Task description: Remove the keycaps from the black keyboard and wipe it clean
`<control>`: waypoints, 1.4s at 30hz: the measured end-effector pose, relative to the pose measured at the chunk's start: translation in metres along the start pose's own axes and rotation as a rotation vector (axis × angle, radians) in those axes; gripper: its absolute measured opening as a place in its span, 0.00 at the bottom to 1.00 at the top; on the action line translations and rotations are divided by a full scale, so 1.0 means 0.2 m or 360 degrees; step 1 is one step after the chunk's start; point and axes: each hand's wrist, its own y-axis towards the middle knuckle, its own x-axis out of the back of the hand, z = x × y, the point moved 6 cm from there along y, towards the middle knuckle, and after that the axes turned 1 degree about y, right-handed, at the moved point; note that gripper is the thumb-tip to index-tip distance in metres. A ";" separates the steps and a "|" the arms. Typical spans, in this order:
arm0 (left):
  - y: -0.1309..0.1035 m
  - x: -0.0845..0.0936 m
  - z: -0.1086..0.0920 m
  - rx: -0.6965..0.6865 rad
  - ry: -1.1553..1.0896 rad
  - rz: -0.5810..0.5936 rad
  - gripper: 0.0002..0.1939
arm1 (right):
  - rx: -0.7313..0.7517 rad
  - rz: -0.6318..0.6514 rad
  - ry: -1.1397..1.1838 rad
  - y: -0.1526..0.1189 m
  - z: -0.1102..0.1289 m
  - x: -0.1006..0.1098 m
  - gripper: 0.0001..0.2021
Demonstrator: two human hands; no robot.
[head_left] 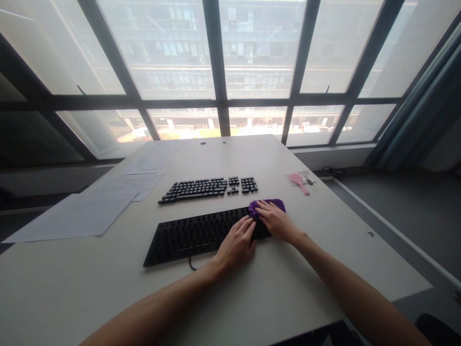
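Note:
A black keyboard base (201,233), its keycaps off, lies slightly angled on the white table. My right hand (276,220) presses a purple cloth (278,203) onto the base's right end, fingers spread over the fabric. Just left of it, my left hand (236,242) bears on the base with its fingers together, their tips against the cloth's edge. Its thumb is by the base's front edge. Both hands cover part of the right end. Behind the base, loose black keycaps (201,187) are laid out in keyboard order. A cable (191,263) comes from the front edge.
Paper sheets (79,214) spread over the left side of the white table (252,158). At the right are a pink hairbrush (297,179) and a small dark item (309,182). A dark object (317,335) shows at the near edge. Large windows stand beyond.

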 end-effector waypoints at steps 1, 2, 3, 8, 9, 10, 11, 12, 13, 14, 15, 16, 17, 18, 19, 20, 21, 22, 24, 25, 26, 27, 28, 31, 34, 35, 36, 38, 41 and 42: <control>0.00 0.00 0.00 0.0000 0.0000 -0.0002 0.28 | -0.0082 -0.0034 -0.0035 0.00 -0.02 0.00 0.21; 0.00 0.00 0.00 -0.0003 -0.0002 -0.0003 0.28 | -0.0172 -0.0074 -0.0073 0.00 -0.03 0.01 0.21; 0.00 0.00 0.00 -0.0005 -0.0004 -0.0001 0.28 | -0.0249 -0.0110 -0.0106 0.00 -0.05 0.02 0.21; 0.00 0.00 0.00 0.0001 -0.0008 -0.0004 0.28 | -0.0133 -0.0051 -0.0078 0.02 -0.03 -0.01 0.21; 0.00 -0.01 0.00 0.0002 -0.0005 -0.0008 0.28 | -0.0083 -0.0031 -0.0060 0.02 -0.01 -0.02 0.22; 0.00 -0.01 0.00 0.0001 -0.0002 -0.0009 0.28 | -0.0052 -0.0019 -0.0048 0.02 0.00 -0.02 0.22; 0.00 -0.01 0.00 0.0000 0.0003 -0.0007 0.28 | -0.0038 -0.0015 -0.0043 0.02 0.00 -0.02 0.22; 0.00 -0.01 0.01 0.0000 0.0007 -0.0005 0.28 | -0.0030 -0.0013 -0.0039 0.02 0.00 -0.02 0.22; 0.00 -0.01 0.01 0.0000 0.0011 -0.0003 0.28 | -0.0019 -0.0009 -0.0033 0.02 0.00 -0.02 0.22; 0.00 -0.01 0.01 0.0000 0.0012 -0.0004 0.28 | -0.0004 -0.0007 -0.0027 0.02 0.00 -0.02 0.22; 0.00 -0.01 0.01 0.0000 0.0010 -0.0003 0.28 | 0.0010 -0.0007 -0.0021 0.02 0.00 -0.02 0.22; 0.00 -0.01 0.01 -0.0001 0.0005 -0.0004 0.28 | 0.0012 -0.0012 -0.0017 0.02 0.00 -0.02 0.22; 0.00 -0.01 0.01 -0.0002 0.0001 -0.0008 0.28 | -0.0008 -0.0027 -0.0021 0.02 -0.01 -0.01 0.22; 0.00 -0.01 0.01 -0.0003 -0.0001 -0.0007 0.28 | -0.0060 -0.0057 -0.0035 0.02 -0.02 -0.01 0.21; 0.00 0.00 0.01 -0.0004 -0.0001 -0.0006 0.28 | -0.0139 -0.0093 -0.0058 0.02 -0.04 0.00 0.21; 0.00 0.00 0.01 -0.0003 0.0002 -0.0003 0.28 | -0.0240 -0.0134 -0.0080 0.02 -0.06 0.01 0.21; 0.00 0.00 0.01 0.0000 0.0008 0.0002 0.28 | -0.0349 -0.0172 -0.0095 0.01 -0.08 0.02 0.20; 0.00 0.00 0.01 0.0003 0.0012 0.0004 0.28 | -0.0448 -0.0200 -0.0102 0.00 -0.10 0.03 0.20; 0.00 -0.01 0.01 0.0005 0.0014 0.0010 0.28 | -0.0577 -0.0220 -0.0088 -0.01 -0.13 0.04 0.19; 0.00 -0.01 0.01 0.0005 0.0008 0.0009 0.28 | -0.0607 -0.0220 -0.0077 -0.02 -0.14 0.05 0.19; 0.00 -0.01 0.01 0.0003 0.0000 0.0008 0.28 | -0.0628 -0.0221 -0.0071 -0.02 -0.15 0.05 0.18; 0.00 -0.01 0.01 0.0001 -0.0010 0.0005 0.29 | -0.0644 -0.0223 -0.0070 -0.03 -0.16 0.06 0.17; 0.00 -0.01 0.01 -0.0001 -0.0020 0.0001 0.29 | -0.0665 -0.0230 -0.0070 -0.03 -0.18 0.07 0.17; 0.00 -0.01 0.01 0.0004 -0.0032 -0.0005 0.29 | -0.0748 -0.0284 -0.0085 -0.04 -0.25 0.12 0.17; 0.00 0.00 0.01 0.0013 -0.0021 0.0018 0.28 | -0.0839 -0.0389 -0.0080 -0.07 -0.31 0.17 0.18; 0.00 0.00 0.01 0.0013 -0.0020 0.0024 0.28 | -0.0859 -0.0432 -0.0062 -0.07 -0.31 0.18 0.18; 0.00 0.00 0.00 0.0013 -0.0022 0.0026 0.28 | -0.0858 -0.0468 -0.0035 -0.08 -0.30 0.19 0.18; 0.01 0.00 0.00 0.0014 -0.0029 0.0020 0.28 | -0.0754 -0.0466 0.0031 -0.07 -0.25 0.17 0.17; 0.01 0.00 0.00 0.0015 -0.0033 0.0008 0.29 | -0.0442 -0.0292 0.0054 -0.04 -0.11 0.10 0.15; 0.00 0.00 0.00 0.0015 -0.0031 0.0007 0.29 | -0.0389 -0.0242 0.0034 -0.04 -0.08 0.09 0.15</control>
